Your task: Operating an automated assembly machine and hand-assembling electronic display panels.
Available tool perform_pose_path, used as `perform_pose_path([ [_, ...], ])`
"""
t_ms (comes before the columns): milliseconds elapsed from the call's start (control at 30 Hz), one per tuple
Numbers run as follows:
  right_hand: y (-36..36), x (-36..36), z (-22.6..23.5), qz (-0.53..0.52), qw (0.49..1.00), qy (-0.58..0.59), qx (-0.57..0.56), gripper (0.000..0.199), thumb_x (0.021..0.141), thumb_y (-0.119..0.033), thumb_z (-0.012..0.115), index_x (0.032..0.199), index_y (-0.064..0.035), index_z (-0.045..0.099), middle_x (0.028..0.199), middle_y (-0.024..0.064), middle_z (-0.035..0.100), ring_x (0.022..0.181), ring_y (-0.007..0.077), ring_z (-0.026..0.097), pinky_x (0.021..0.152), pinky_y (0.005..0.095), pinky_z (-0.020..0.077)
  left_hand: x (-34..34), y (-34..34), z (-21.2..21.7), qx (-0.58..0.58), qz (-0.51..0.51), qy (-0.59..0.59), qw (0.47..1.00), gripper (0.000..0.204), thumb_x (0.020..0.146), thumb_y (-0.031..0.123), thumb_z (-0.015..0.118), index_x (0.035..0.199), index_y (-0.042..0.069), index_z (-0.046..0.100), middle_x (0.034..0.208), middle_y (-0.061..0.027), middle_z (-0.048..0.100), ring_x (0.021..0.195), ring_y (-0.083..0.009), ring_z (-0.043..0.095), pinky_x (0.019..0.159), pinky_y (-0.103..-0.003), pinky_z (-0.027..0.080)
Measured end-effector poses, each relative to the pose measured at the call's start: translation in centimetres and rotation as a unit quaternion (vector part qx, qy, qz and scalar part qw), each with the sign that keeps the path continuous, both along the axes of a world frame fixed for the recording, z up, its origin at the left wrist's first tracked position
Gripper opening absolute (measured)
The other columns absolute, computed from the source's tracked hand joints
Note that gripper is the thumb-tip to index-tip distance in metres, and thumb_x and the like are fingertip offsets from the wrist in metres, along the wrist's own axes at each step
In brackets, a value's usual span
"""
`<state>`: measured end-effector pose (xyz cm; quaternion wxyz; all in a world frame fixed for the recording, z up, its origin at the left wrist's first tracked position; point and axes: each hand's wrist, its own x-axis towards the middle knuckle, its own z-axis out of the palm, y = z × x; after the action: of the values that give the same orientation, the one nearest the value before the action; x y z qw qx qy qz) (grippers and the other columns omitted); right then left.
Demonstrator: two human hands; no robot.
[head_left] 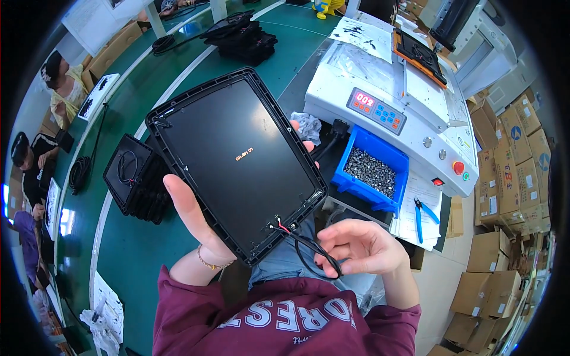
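My left hand (199,222) grips a flat black rectangular panel (237,154) from beneath. The thumb lies along the panel's left edge, and fingertips show past its right edge. A raised, ribbed rim runs around the panel, and a short red wire shows at the lower corner. From that corner a thin black cable (301,240) comes out and bends in a loop. Its looped end is between the thumb and fingers of my right hand (371,249), just below and to the right of the panel.
Black panels (133,178) are stacked on the green table (139,267) at left, with a black pile (246,38) farther back. At right, a white machine (380,77) stands behind a blue bin (371,169) of small metal parts and blue-handled cutters (420,219). Co-workers sit at far left; cardboard boxes (504,172) line the right.
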<state>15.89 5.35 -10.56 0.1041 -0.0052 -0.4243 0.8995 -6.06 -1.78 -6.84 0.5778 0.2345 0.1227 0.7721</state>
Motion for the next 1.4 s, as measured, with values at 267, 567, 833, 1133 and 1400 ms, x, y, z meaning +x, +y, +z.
perform_pose_path([
  [267,-0.1,0.7,1.8,-0.082,0.985,-0.092,0.123,0.053,0.08,0.017,0.053,0.131,0.0049,0.044,0.136,0.0199,0.046,0.116,0.0277,0.056,0.092,0.0334,0.0495,-0.8,0.0,-0.1,0.01,0.032,0.035,0.999,0.107,0.076,0.081,0.04,0.148,0.006,0.016,0.145,-0.0259,0.027,0.129,-0.0426,0.036,0.104,-0.057,0.034],
  [567,-2.0,-2.3,4.2,-0.158,0.968,-0.145,0.132,0.03,0.091,0.005,0.048,0.12,0.0028,0.054,0.101,0.0088,0.061,0.087,0.0121,0.062,0.072,0.0234,0.05,0.7,-0.1,-0.9,0.01,0.028,0.079,0.996,0.11,0.074,0.085,0.036,0.149,0.008,0.011,0.146,-0.0248,0.026,0.129,-0.0406,0.038,0.105,-0.053,0.035],
  [833,-3.1,-3.4,2.5,-0.204,0.947,-0.137,0.209,0.01,0.091,-0.002,0.057,0.098,0.0052,0.057,0.096,0.0113,0.058,0.066,0.0066,0.053,0.055,0.0212,0.0415,0.6,-0.3,-0.9,0.025,0.06,0.165,0.984,0.113,0.071,0.084,0.043,0.15,0.01,0.008,0.148,-0.0239,0.022,0.131,-0.0381,0.037,0.106,-0.051,0.034],
  [1133,-3.5,-3.7,0.7,-0.267,0.944,-0.033,0.191,0.004,0.088,0.001,0.062,0.089,0.0047,0.064,0.09,0.0108,0.064,0.082,0.0131,0.061,0.069,0.0221,0.0467,1.3,-0.1,-1.8,0.043,0.08,0.218,0.972,0.117,0.067,0.087,0.042,0.15,0.013,0.006,0.149,-0.024,0.019,0.133,-0.0376,0.034,0.107,-0.05,0.034],
  [1400,-4.1,-4.1,-1.2,-0.27,0.95,-0.068,0.142,0.005,0.086,0.0,0.065,0.088,0.0047,0.065,0.088,0.0075,0.064,0.079,0.0101,0.06,0.068,0.022,0.048,1.7,0.0,-2.3,0.072,0.052,0.154,0.984,0.117,0.067,0.088,0.04,0.151,0.015,0.005,0.15,-0.0247,0.015,0.134,-0.0381,0.032,0.108,-0.052,0.031],
])
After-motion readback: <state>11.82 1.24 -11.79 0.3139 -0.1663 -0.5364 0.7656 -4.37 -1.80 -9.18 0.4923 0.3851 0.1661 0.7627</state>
